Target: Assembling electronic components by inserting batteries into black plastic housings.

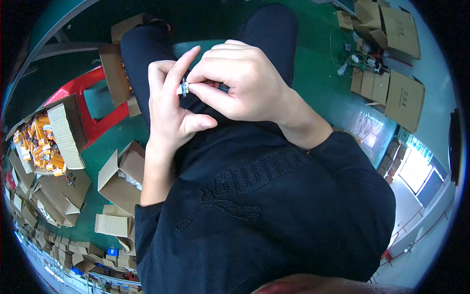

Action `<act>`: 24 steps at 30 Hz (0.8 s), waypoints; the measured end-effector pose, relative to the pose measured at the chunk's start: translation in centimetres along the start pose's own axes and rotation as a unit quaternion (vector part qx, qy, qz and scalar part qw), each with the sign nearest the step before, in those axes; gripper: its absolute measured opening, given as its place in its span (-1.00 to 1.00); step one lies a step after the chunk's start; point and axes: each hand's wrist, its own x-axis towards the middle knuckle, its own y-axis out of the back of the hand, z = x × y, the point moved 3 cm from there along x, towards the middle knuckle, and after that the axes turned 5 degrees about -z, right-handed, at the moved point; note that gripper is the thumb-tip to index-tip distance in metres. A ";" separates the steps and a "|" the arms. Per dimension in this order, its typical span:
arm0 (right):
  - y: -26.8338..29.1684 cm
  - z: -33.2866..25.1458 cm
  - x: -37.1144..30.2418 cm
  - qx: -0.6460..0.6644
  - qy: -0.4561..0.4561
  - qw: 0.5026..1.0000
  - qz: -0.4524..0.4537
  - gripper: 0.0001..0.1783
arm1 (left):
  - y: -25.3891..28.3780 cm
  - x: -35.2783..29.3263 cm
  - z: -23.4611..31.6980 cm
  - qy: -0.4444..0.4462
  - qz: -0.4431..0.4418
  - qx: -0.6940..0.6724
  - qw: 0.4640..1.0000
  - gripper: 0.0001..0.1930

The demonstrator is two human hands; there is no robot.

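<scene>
My right hand (240, 81) pinches a small white-and-blue part (184, 88) between thumb and forefinger. Its exact kind is too small to make out. Bits of something red and dark (223, 87) show inside the curl of the same hand, mostly hidden by the fingers. Close on the left, my left hand (169, 100) has its forefinger stretched out and its thumb spread away. The part's white end lies against the side of that forefinger. Both hands are above my lap, in front of my dark trousers (267, 29).
At left, a carton (66, 134) full of orange-and-white pieces stands by a red plastic stool (105, 125). An open carton (122, 176) sits on the green floor (313, 63) nearby. More cartons (404, 98) and tangled wires (364, 61) lie at far right.
</scene>
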 end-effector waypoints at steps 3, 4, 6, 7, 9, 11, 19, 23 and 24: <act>0.0 0.0 -0.1 -0.004 -0.002 1.000 -0.001 -0.93 | 0.0 -0.1 0.0 0.013 -0.010 -0.021 1.000 0.27; 0.0 0.2 -0.1 -0.003 0.002 1.000 -0.003 -0.93 | 0.0 0.0 0.1 0.020 -0.022 -0.013 0.999 0.27; 0.0 0.7 -0.2 0.000 0.010 1.000 -0.008 -0.93 | 0.1 0.2 0.3 0.034 -0.046 0.001 0.998 0.25; 0.1 0.7 -0.2 0.002 0.015 1.000 -0.011 -0.93 | 0.0 0.2 0.3 0.041 -0.058 0.008 0.997 0.24; 0.1 0.5 -0.2 0.033 -0.019 0.999 -0.023 -0.94 | -0.1 0.2 0.3 0.045 -0.049 -0.008 0.998 0.23; 0.2 0.3 -0.1 0.094 -0.089 0.990 -0.049 -0.95 | -0.4 0.1 0.3 0.055 -0.032 -0.041 0.997 0.20; 0.5 0.5 -0.2 0.251 -0.240 0.936 -0.066 -0.88 | -0.5 0.3 -0.2 0.055 0.001 -0.050 0.997 0.15; -0.1 1.1 -0.7 0.305 -0.228 0.925 0.004 -0.78 | -0.4 0.4 -0.5 0.019 0.011 -0.026 0.999 0.15; -0.1 1.1 -0.7 0.300 -0.219 0.928 0.005 -0.75 | -0.4 0.4 -0.4 0.033 0.007 -0.042 0.999 0.15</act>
